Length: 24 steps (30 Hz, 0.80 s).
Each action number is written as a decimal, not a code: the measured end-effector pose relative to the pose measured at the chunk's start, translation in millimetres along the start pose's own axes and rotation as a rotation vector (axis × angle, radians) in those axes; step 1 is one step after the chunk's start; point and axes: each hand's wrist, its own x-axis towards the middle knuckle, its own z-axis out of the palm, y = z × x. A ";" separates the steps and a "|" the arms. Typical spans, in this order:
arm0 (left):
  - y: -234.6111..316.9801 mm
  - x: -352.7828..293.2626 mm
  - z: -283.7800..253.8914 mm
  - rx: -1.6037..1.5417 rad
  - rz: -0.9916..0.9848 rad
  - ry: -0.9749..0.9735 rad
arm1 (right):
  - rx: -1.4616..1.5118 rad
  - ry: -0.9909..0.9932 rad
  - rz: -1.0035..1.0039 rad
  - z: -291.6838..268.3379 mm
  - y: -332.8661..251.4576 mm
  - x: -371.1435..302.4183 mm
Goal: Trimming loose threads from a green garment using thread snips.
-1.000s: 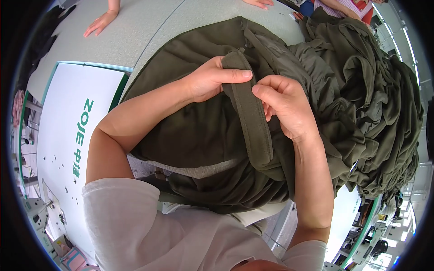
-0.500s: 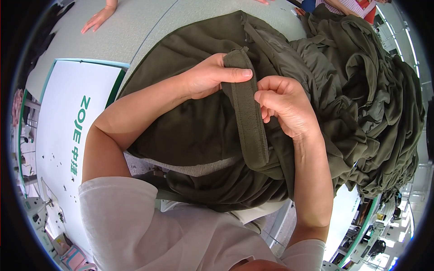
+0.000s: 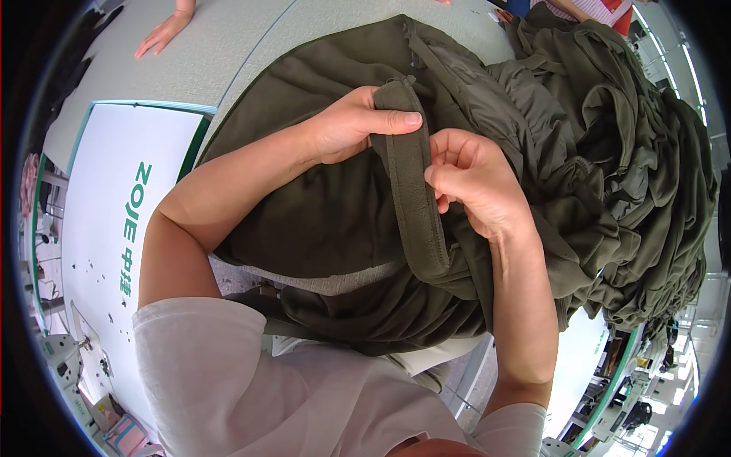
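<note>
A dark olive-green garment (image 3: 304, 221) of soft fleece-like cloth lies spread in front of me, partly hanging over the near edge. From it a stitched fabric band (image 3: 415, 198) is lifted, running from the top middle down toward me. My left hand (image 3: 346, 128) is closed round the band's upper part, thumb flat across its face, fingers hidden behind. At the band's right edge, my right hand (image 3: 480, 179) is closed in a pinch, with the other fingers curled. A shinier lining (image 3: 525, 99) shows to the right of the band.
A heap of matching olive garments (image 3: 640, 152) fills the right side. To the left stands a white sewing-machine table (image 3: 106, 228) with dark scraps on it. Another person's hand (image 3: 164, 34) rests on the grey table (image 3: 244, 46) at the far left. More people show at the far right.
Both hands and the band have shifted slightly left and up. The band's face has turned a little; my grip on it looks the same.
</note>
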 end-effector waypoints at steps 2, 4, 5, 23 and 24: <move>0.1 1.2 0.1 -0.011 0.004 0.000 | 0.028 0.007 0.007 1.4 -0.5 -8.7; 0.6 1.8 0.7 -0.053 0.000 0.032 | 0.087 0.014 0.024 4.2 0.6 -18.1; 0.7 0.7 0.2 -0.072 -0.004 0.051 | 0.089 0.009 0.020 6.9 4.0 -22.5; -7.3 14.7 5.3 -0.070 -0.099 0.224 | 0.162 -0.034 -0.148 -1.6 54.3 -20.2; -5.1 14.3 7.4 -0.045 -0.113 0.231 | 0.161 -0.040 -0.150 -2.2 54.9 -20.2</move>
